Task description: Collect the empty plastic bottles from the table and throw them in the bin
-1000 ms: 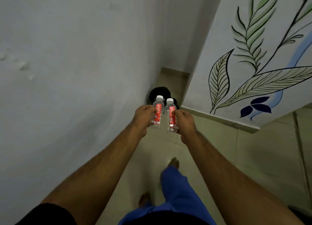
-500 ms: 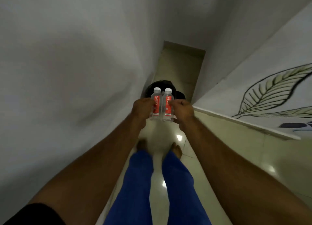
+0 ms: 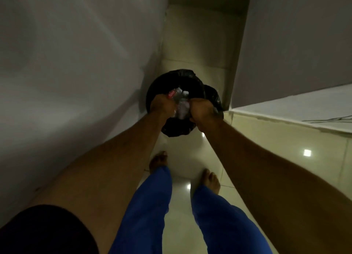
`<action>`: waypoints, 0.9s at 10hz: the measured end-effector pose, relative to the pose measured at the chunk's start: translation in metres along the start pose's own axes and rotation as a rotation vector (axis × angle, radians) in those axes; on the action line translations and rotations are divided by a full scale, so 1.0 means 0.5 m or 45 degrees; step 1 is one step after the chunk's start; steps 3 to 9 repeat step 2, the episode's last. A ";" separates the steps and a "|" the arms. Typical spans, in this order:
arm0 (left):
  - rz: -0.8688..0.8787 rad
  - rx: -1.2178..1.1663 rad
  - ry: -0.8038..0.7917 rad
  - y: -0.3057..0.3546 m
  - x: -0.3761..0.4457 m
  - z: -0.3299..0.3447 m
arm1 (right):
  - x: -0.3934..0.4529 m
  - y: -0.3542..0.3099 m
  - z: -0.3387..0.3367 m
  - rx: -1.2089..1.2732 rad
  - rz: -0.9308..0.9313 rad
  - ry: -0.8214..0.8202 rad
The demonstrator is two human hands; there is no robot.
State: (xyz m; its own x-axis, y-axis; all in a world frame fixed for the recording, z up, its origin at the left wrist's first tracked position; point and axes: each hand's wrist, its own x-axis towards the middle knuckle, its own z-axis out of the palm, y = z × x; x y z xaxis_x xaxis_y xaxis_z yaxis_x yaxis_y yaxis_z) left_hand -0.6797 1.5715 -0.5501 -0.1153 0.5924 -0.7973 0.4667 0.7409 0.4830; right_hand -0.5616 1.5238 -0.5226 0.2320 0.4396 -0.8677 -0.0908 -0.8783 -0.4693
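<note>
I am watching both arms reaching out over the bin (image 3: 171, 78), a round one lined with a black bag, sitting in the far corner between the grey wall (image 3: 76, 53) and the tiled floor (image 3: 257, 143). The left hand (image 3: 163, 106) is curling around a bottle (image 3: 174, 95) whose red label is tilting left. The right hand (image 3: 201, 109) is gripping the other bottle (image 3: 183, 105), cap pointing far. Both bottles are hanging above the bin's opening, just beside each other.

bottles (image 3: 182, 105): clear, shiny plastic
bin liner (image 3: 175, 128): black, crinkled, glossy plastic
floor (image 3: 266, 143): glossy, reflective tile
walls (image 3: 76, 63): smooth, matt
</note>
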 end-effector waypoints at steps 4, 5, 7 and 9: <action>0.099 -0.384 -0.097 -0.005 -0.062 -0.018 | -0.098 -0.011 -0.014 0.111 -0.061 0.000; 0.099 -0.384 -0.097 -0.005 -0.062 -0.018 | -0.098 -0.011 -0.014 0.111 -0.061 0.000; 0.099 -0.384 -0.097 -0.005 -0.062 -0.018 | -0.098 -0.011 -0.014 0.111 -0.061 0.000; 0.099 -0.384 -0.097 -0.005 -0.062 -0.018 | -0.098 -0.011 -0.014 0.111 -0.061 0.000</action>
